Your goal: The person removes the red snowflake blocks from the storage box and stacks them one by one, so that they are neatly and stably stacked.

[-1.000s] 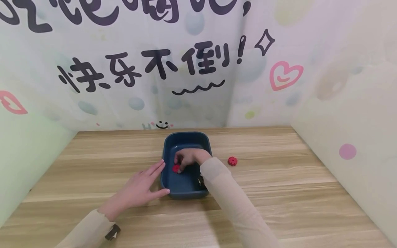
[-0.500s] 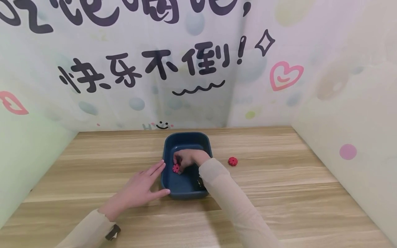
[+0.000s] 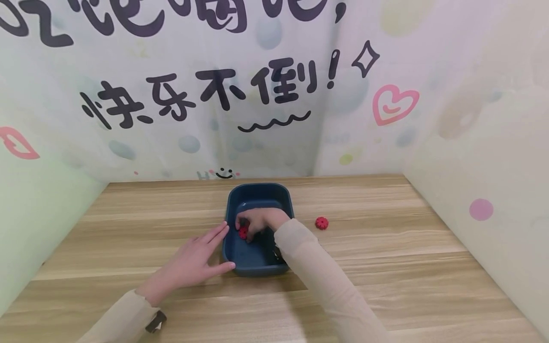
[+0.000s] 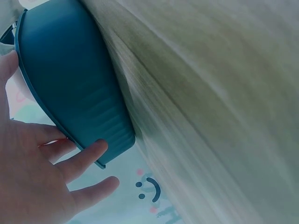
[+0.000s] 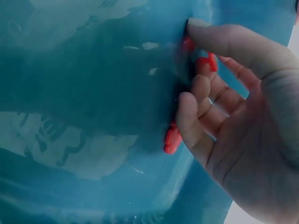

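In the head view, my right hand (image 3: 259, 221) is inside the blue basin (image 3: 253, 272). Its thumb and fingers are bent around a small red flower-shaped disc (image 3: 243, 232), low over the basin floor. The right wrist view has red parts of this disc (image 5: 208, 62) between thumb and fingers. Another red piece (image 5: 173, 138) lies on the floor by the little finger, hidden under the hand from above. My left hand (image 3: 188, 262) rests with spread, straight fingers against the basin's left side. Its fingertips (image 4: 99, 145) touch the outer wall, its thumb the rim.
A second red flower-shaped disc (image 3: 321, 223) lies on the wood-grain table (image 3: 386, 267), right of the basin. Behind stands a printed backdrop (image 3: 274, 143); a plain wall (image 3: 480, 166) rises on the right. Each wrist carries a dark strap or device (image 3: 156, 322).
My right fingers have shifted slightly left and curled further over the red disc in the basin, covering more of it. The left hand, basin and outside disc have stayed put.
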`<state>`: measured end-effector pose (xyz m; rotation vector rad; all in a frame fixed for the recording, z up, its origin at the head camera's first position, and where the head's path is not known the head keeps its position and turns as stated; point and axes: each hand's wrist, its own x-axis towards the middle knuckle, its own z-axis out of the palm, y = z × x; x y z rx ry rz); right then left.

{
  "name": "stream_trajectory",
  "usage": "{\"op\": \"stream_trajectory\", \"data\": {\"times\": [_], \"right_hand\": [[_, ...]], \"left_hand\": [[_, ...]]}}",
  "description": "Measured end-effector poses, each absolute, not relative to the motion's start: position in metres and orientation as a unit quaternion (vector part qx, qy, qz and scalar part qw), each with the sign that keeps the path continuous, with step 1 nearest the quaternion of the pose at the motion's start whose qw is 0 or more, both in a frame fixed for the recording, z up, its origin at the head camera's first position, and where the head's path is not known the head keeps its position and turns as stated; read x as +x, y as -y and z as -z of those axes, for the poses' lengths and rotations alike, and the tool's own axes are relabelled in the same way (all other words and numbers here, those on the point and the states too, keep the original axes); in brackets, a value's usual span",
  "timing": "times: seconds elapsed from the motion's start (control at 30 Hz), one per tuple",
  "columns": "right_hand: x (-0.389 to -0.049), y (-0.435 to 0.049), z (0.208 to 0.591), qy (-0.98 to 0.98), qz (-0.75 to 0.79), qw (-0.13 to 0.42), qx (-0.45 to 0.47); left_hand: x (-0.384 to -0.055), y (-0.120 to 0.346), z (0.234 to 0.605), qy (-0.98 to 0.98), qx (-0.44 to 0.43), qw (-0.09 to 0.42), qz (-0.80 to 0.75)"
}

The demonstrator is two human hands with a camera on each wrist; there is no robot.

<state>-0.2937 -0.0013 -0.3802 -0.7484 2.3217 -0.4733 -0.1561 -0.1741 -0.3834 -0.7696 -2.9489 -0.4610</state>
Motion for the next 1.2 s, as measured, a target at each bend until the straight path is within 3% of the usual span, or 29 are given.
{"op": "stream_trajectory", "data": {"times": [0.43, 0.8, 1.2], "right_hand": [[-0.295, 0.0, 0.374, -0.882, 0.173, 0.334, -0.284], [-0.3, -0.016, 0.327, -0.877, 0.21, 0.259, -0.346], [-0.298, -0.055, 0.317, -0.859, 0.263, 0.186, -0.4]], "left_hand": [[-0.156, 0.173, 0.383, 0.956, -0.249, 0.03, 0.15], [-0.156, 0.173, 0.384, 0.954, -0.258, 0.04, 0.149], [-0.156, 0.171, 0.382, 0.953, -0.262, 0.043, 0.147]]}}
